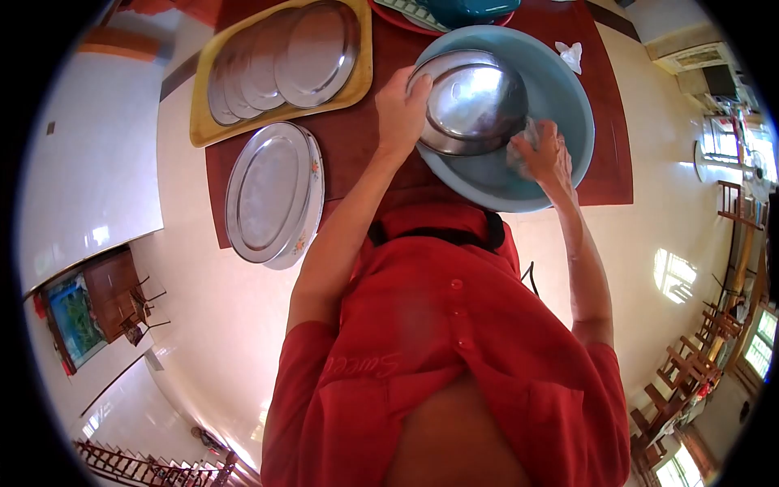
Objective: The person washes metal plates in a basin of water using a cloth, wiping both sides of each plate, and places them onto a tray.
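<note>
Left grip (403,112) on dish (475,97), right grip (548,162) curled

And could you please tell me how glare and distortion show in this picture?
Head view: strong glare on the metal dish, milder shine on the stacked plates, a bright patch on the floor, fisheye curving toward black corners.

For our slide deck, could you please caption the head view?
Left hand grips a metal dish over a blue basin; right hand holds a pale wad.

One basin (561,101) and one metal dish (475,93) are at one o'clock. Eleven has one tray (359,88) and four round plates (316,53); ten, one oval platter (269,191).
</note>
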`<state>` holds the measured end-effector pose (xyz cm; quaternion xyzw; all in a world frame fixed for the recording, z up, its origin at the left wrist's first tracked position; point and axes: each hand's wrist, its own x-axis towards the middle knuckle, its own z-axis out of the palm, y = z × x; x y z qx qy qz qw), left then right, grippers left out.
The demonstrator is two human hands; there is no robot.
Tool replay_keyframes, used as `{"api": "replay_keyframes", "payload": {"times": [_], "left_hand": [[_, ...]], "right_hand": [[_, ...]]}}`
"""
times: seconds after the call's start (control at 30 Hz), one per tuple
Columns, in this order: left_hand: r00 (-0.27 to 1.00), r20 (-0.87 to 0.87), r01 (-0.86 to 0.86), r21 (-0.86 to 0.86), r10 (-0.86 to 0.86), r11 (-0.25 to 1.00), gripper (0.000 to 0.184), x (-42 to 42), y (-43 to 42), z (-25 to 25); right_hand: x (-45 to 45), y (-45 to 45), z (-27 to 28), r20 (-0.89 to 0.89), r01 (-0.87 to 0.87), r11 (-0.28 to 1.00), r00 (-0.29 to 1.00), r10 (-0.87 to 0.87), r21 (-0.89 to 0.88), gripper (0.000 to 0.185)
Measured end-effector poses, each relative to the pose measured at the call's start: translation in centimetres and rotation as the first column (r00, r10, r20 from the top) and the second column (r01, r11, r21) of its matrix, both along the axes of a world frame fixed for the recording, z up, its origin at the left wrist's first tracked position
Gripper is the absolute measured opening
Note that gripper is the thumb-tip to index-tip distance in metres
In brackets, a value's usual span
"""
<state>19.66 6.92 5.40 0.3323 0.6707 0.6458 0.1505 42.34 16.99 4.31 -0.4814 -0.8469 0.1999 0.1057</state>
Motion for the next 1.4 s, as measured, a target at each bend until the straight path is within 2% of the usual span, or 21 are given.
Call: {"api": "replay_keyframes", "payload": {"times": [0.13, 0.23, 0.3, 0.53, 0.7, 0.77, 0.8, 0.83, 0.9, 0.93, 0.97, 1.0, 1.03, 1.07, 1.1, 1.13, 1.17, 1.23, 1.27, 1.33, 1.4], "left_hand": [[0.981, -0.194, -0.031, -0.053, 0.02, 0.998, 0.028, -0.7, 0.5, 0.3], [0.943, -0.331, -0.066, -0.103, 0.029, 0.992, 0.029, -1.7, 1.2, 0.0], [0.882, -0.467, -0.12, -0.106, 0.057, 0.987, 0.03, -2.3, 1.7, -0.3], [0.806, -0.592, -0.186, -0.222, 0.02, 0.957, 0.04, -2.7, 2.2, -0.1], [0.8, -0.597, -0.241, -0.241, 0.052, 0.94, 0.044, -1.9, 1.8, 0.6], [0.793, -0.607, -0.286, -0.29, 0.055, 0.913, 0.045, -1.2, 1.4, 1.9], [0.67, -0.734, -0.333, -0.163, 0.112, 0.929, 0.044, -1.0, 1.2, 2.7], [0.527, -0.831, -0.36, -0.031, 0.176, 0.932, 0.044, -0.6, 0.9, 3.2], [0.768, -0.639, -0.098, -0.165, -0.031, 0.981, 0.044, 2.3, 0.1, 3.8], [0.937, -0.227, 0.175, -0.349, -0.265, 0.921, 0.048, 3.8, -0.2, 3.8], [0.875, 0.248, 0.482, -0.375, -0.416, 0.791, 0.054, 5.0, -0.3, 3.5], [0.729, 0.537, 0.657, -0.376, -0.425, 0.653, 0.063, 6.0, -0.3, 3.3], [0.516, 0.775, 0.811, -0.303, -0.365, 0.501, 0.072, 6.8, -0.2, 3.1], [0.515, 0.776, 0.809, -0.299, -0.365, 0.506, 0.072, 7.5, 0.3, 2.9], [0.363, 0.912, 0.795, -0.196, -0.191, 0.575, 0.081, 8.2, 0.8, 2.8], [0.166, 0.986, 0.751, -0.111, -0.023, 0.651, 0.092, 8.6, 1.1, 2.7], [0.165, 0.986, 0.749, -0.111, -0.022, 0.653, 0.092, 8.6, 1.6, 2.6], [-0.164, 0.985, 0.712, 0.079, 0.056, 0.698, 0.1, 8.2, 2.8, 2.8], [-0.164, 0.985, 0.71, 0.079, 0.056, 0.699, 0.1, 8.3, 3.0, 2.7], [-0.355, 0.935, 0.608, 0.254, -0.029, 0.753, 0.096, 8.6, 3.3, 2.3], [-0.352, 0.932, 0.562, 0.284, -0.086, 0.777, 0.092, 8.9, 3.4, 2.0]], "right_hand": [[-0.1, -0.1, 0.9, 0.107, 0.054, 0.997, 0.993, -0.059, 0.046, 0.055], [0.0, -0.5, 0.2, 0.184, -0.058, 0.993, 0.98, 0.077, -0.107, 0.057], [0.5, -1.2, -0.5, 0.254, -0.418, 0.908, 0.877, 0.408, -0.017, 0.051], [-0.1, -1.2, -1.6, 0.431, -0.389, 0.916, 0.813, 0.391, -0.096, 0.06], [-0.5, -1.5, -3.3, 0.539, -0.381, 0.924, 0.788, 0.297, 0.047, 0.06], [0.6, -0.4, -5.1, 0.412, -0.454, 0.883, 0.832, 0.373, 0.118, 0.06], [1.1, 0.3, -5.6, 0.28, -0.512, 0.835, 0.847, 0.452, 0.2, 0.059], [1.3, 0.7, -5.1, 0.28, -0.517, 0.832, 0.844, 0.457, 0.201, 0.059], [1.4, 1.5, -3.7, -0.084, -0.421, 0.904, 0.901, 0.426, 0.076, 0.048], [1.3, 1.6, -3.1, -0.082, -0.434, 0.898, 0.895, 0.439, 0.077, 0.048], [1.3, 1.8, -2.6, -0.217, -0.343, 0.935, 0.923, 0.318, -0.088, 0.04], [1.3, 2.0, -1.8, -0.324, -0.258, 0.93, 0.931, 0.167, -0.262, 0.033], [0.9, 1.9, -0.1, -0.322, -0.264, 0.929, 0.931, 0.175, -0.258, 0.033], [0.4, 1.7, 1.9, -0.288, -0.19, 0.904, 0.954, 0.078, -0.384, 0.029], [0.1, 1.5, 3.3, -0.242, -0.11, 0.858, 0.97, -0.018, -0.502, 0.025], [0.2, 1.4, 3.7, -0.241, -0.111, 0.858, 0.97, -0.016, -0.502, 0.025], [0.3, 1.2, 4.0, -0.324, -0.158, 0.869, 0.946, -0.002, -0.468, 0.024], [0.4, 0.7, 4.7, -0.406, -0.205, 0.879, 0.914, 0.014, -0.431, 0.023], [0.5, 0.4, 5.2, -0.463, -0.265, 0.868, 0.885, 0.047, -0.42, 0.021], [0.6, 0.1, 6.3, -0.518, -0.329, 0.854, 0.851, 0.083, -0.404, 0.019], [0.7, 0.0, 7.2, -0.559, -0.5, 0.755, 0.8, 0.217, -0.423, 0.016]]}}
